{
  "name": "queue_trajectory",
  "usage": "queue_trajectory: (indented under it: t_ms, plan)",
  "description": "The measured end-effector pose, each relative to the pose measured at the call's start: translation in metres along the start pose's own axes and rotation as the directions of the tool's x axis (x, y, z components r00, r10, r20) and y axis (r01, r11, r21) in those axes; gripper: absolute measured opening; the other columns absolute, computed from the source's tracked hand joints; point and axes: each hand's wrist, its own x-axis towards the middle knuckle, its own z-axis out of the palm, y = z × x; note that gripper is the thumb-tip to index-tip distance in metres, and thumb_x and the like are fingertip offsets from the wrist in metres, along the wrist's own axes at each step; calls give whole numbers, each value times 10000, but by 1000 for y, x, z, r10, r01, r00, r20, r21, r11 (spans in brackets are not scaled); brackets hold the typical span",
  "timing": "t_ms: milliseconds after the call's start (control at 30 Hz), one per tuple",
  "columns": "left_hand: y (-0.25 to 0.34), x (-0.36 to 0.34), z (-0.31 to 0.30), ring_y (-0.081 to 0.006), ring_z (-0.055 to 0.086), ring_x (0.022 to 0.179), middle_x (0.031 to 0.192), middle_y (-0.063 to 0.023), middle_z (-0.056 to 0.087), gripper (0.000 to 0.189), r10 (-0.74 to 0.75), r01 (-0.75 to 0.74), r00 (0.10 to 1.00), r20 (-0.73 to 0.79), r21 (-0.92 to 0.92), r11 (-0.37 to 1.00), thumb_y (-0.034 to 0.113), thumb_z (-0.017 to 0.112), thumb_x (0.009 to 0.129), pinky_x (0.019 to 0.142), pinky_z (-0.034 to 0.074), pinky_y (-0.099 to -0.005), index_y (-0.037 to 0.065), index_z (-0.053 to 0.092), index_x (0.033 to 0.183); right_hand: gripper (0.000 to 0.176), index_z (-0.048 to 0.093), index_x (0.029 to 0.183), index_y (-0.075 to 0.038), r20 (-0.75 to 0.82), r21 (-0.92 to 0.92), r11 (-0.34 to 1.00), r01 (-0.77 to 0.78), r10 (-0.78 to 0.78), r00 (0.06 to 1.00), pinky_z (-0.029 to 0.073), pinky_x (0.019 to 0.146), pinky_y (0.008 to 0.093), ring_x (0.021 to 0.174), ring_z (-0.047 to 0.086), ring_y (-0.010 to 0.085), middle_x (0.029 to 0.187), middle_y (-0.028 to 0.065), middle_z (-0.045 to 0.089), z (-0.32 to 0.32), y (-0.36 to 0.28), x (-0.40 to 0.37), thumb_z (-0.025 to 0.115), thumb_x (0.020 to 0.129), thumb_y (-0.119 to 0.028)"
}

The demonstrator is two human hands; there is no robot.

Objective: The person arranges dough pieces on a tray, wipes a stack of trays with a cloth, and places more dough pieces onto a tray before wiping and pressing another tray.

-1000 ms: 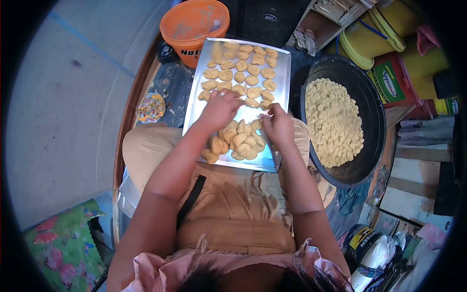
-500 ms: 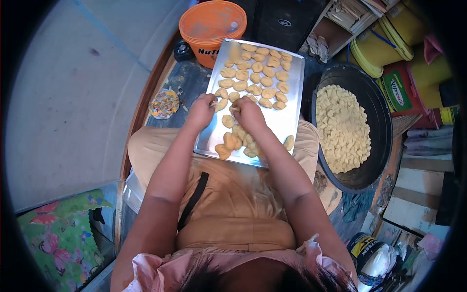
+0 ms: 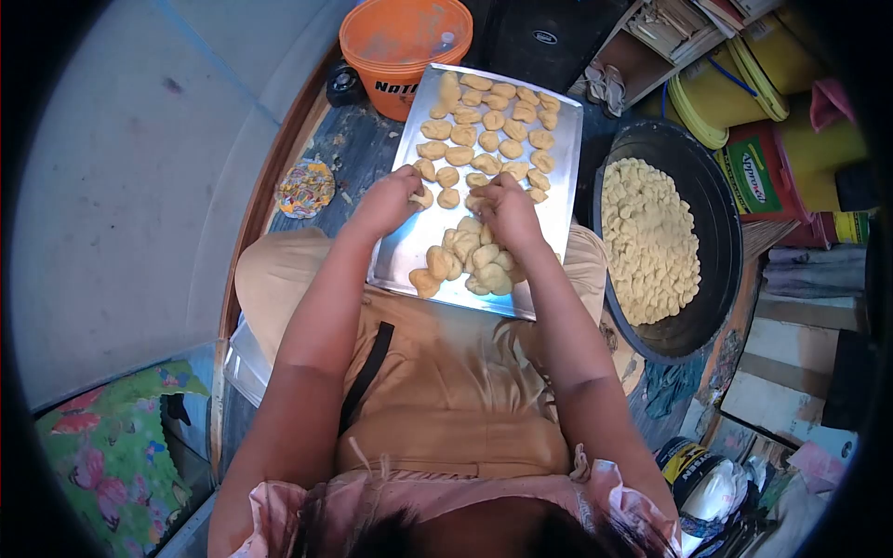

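A silver tray (image 3: 395,251) lies across my lap, with rows of pale dough pieces (image 3: 462,134) on its far part. Nearer me on the tray is a loose pile of dough pieces (image 3: 484,256). At the tray's left edge, my left hand (image 3: 393,197) has its fingers closed on a dough piece (image 3: 424,198). My right hand (image 3: 507,212) is over the middle of the tray, just beyond the pile, its fingers closed on another dough piece, which they partly cover.
To the right stands a black basin (image 3: 730,251) holding a heap of small dough pieces (image 3: 651,237). An orange bucket (image 3: 400,56) is behind the tray. A colourful round pad (image 3: 305,189) lies at the left. Yellow buckets (image 3: 721,88) and a shelf (image 3: 642,56) are at the back right.
My right hand has moved right, from the row's left part to its middle. A dough piece now lies uncovered between my hands. The left hand has shifted only slightly.
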Motion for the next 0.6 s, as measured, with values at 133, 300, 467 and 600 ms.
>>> queue_trajectory:
  t_ms: [133,300,467,600]
  plan:
    - [15,7,-5,-336,608,990,1076,-116,609,268,-185,185,983,-5,-12,983,158,746,760,818,486,-414,51,630,976,280,709,1017,-63,20,-18,996,-91,92,996,497,820,428,938,617,308,993,138,619,-1,-2,-12,723,764,-183]
    - [21,10,-1,-315,580,1050,1099,-88,614,324,-36,47,998,-58,204,978,238,737,785,860,468,-414,88,638,1054,249,714,925,-56,200,-198,979,-42,82,976,511,785,404,858,647,291,876,126,678,3,-10,-17,695,749,-233]
    - [45,18,34,-258,535,1061,1082,-47,586,299,382,-351,913,-141,201,914,195,661,829,934,391,-427,124,635,1119,201,705,889,-38,101,228,942,-245,227,968,523,705,376,750,673,289,782,125,698,-25,11,-11,673,738,-166]
    - [39,30,58,-260,536,1062,1047,-40,606,258,352,-336,936,-28,230,913,170,663,808,930,382,-425,101,649,1056,181,698,879,-52,56,2,995,-103,102,993,513,759,389,842,649,310,858,146,662,-5,13,-19,680,715,-127]
